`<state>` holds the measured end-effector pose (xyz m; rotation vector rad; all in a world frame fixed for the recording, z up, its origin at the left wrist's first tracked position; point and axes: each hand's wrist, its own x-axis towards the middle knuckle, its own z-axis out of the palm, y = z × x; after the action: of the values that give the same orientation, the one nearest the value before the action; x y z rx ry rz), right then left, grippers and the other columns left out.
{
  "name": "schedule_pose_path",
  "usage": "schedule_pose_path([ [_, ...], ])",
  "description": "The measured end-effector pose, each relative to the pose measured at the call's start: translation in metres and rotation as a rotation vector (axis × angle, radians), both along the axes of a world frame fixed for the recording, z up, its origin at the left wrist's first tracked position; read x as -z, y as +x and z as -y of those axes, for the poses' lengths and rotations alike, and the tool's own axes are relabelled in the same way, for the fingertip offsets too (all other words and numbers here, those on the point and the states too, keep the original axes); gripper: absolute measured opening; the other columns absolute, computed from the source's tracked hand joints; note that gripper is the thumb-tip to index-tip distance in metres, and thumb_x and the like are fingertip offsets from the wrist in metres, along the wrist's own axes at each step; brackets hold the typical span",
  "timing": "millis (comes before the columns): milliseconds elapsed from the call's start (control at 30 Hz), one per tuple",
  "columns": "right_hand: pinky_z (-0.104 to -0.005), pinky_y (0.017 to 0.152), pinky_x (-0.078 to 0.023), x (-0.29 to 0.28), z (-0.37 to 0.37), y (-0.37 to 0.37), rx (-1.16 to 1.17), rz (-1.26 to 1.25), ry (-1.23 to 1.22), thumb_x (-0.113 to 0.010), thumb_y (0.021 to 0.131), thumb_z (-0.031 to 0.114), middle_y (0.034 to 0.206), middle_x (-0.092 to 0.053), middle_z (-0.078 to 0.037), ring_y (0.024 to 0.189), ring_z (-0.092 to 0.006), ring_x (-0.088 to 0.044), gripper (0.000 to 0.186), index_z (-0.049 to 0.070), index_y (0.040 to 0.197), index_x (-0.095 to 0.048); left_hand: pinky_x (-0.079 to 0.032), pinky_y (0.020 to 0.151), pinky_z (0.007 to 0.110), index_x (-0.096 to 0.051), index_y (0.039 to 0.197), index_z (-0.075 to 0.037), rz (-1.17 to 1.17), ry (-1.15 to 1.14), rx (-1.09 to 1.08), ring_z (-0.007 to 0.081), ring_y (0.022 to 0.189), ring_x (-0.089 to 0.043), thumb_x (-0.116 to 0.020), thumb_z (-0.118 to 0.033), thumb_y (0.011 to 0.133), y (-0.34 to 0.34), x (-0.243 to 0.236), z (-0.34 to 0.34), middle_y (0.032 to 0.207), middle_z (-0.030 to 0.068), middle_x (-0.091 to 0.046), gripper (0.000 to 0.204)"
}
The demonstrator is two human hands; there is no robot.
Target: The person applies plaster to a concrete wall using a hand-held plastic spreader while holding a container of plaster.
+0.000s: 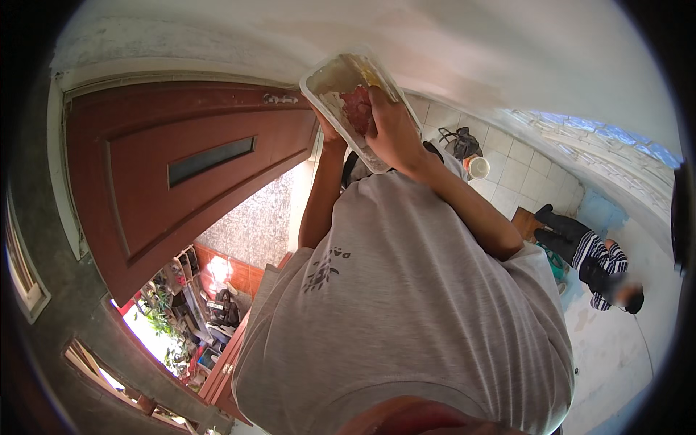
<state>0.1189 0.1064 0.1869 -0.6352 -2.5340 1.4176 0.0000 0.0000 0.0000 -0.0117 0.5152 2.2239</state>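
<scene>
A pale, see-through rectangular plastic tub (317,93) is raised in front of my chest, tilted so that its inside shows. My left hand (330,129) grips it from the left and underneath; the tub's wall hides most of its fingers. My right hand (394,130) reaches over the rim into the tub, with its fingers closed on a crumpled red piece (355,109), which could be a rag or a sponge. Whitish smears and a yellowish patch mark the tub's inner walls.
Left of me a reddish-brown door (138,167) stands ajar. A pale wall (464,51) rises close beyond the tub. On the tiled floor to the right are a black bag (460,143) and a white bucket (478,167). Another person (591,250) in a striped top sits farther right.
</scene>
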Motion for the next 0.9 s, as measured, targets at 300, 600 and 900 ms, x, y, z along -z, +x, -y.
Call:
schedule_pose_path([
  [300,-0.0418,0.064,-0.049,-0.059,-0.04,0.025,0.184,-0.081,0.099,-0.059,0.099,0.003,0.087,-0.071,-0.017,0.083,-0.0344,-0.071,0.014,0.001,0.112,-0.055,-0.041,0.116,0.052,-0.035,0.157,-0.018,0.043,0.023,0.094,0.0329,0.138,-0.048,-0.033,-0.072,0.1,-0.002,-0.004,-0.009,0.155,0.0099,-0.045,0.078],
  [600,-0.0225,0.076,-0.058,-0.076,-0.082,0.033,0.478,-0.512,-1.159,-0.059,0.104,0.015,0.106,-0.068,-0.006,0.089,-0.0102,-0.069,0.027,-0.004,0.123,-0.057,-0.041,0.116,0.052,-0.035,0.157,-0.018,0.064,0.031,0.151,0.0322,0.138,-0.048,-0.032,-0.07,0.101,-0.001,-0.019,-0.035,0.155,0.0085,-0.046,0.076],
  [900,-0.0322,0.08,-0.063,-0.134,-0.144,0.07,0.652,-0.922,-1.065,-0.056,0.104,0.012,0.117,-0.067,-0.011,0.101,-0.0184,-0.07,0.03,-0.004,0.13,-0.053,-0.041,0.115,0.052,-0.035,0.158,-0.019,0.104,-0.028,0.305,0.0316,0.138,-0.049,-0.03,-0.067,0.104,0.011,-0.06,-0.084,0.155,0.006,-0.046,0.072],
])
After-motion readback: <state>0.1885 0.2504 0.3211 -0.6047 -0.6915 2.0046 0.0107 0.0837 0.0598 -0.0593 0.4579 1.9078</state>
